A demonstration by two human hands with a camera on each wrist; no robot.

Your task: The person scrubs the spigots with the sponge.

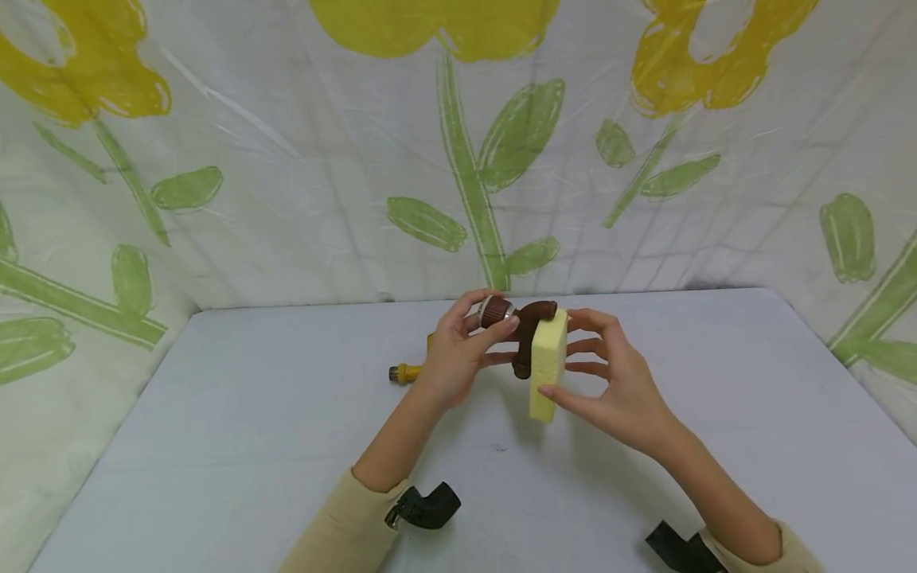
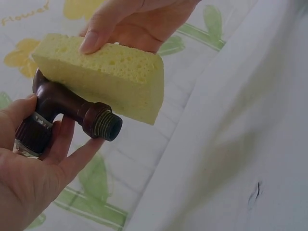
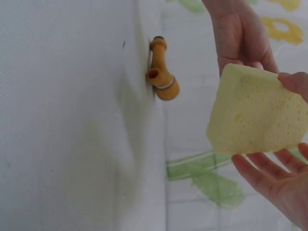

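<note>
My left hand (image 1: pixel 453 358) holds a dark brown faucet (image 1: pixel 526 338) by its knob end, above the table. In the left wrist view the threaded inlet of the faucet (image 2: pixel 72 105) points to the right, with fingertips under it. A pale yellow sponge (image 1: pixel 548 366) is pinched between the thumb and fingers of my right hand (image 1: pixel 623 390). One broad face of the sponge (image 2: pixel 103 77) lies against or very close to the faucet's side. From the right wrist view the sponge (image 3: pixel 260 110) hides the brown faucet.
A yellow-orange faucet (image 3: pixel 161 72) lies on the white table (image 1: pixel 251 446), behind my left hand. Behind the table hangs a white sheet (image 1: pixel 301 159) printed with yellow flowers and green leaves. A small dark mark (image 2: pixel 257 190) shows on the tabletop.
</note>
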